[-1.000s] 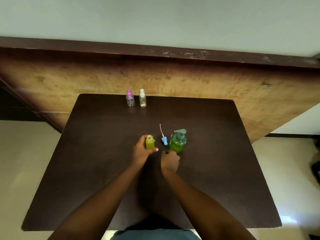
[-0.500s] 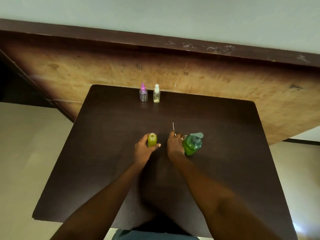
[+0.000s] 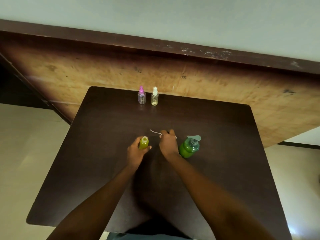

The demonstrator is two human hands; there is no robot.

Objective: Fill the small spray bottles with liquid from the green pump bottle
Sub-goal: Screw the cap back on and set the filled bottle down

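Gripping the filled, uncapped small bottle [image 3: 143, 144] near the middle of the counter [image 3: 216, 170], the left hand [image 3: 135, 153] steadies it. The right hand [image 3: 168, 144] clasps its spray top [image 3: 154, 132], tube sticking out, beside the green pump bottle [image 3: 188, 148]. The pink-topped bottle [image 3: 141, 96] and white-topped bottle [image 3: 154, 97] at the far edge look unfilled, so two likely remain.

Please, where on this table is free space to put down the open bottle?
Free: the table left of the left hand; right of the green pump bottle; the middle band before the pink-capped bottle and white-capped bottle. Crowded: between the open bottle and the right hand, which pinches the spray tube.
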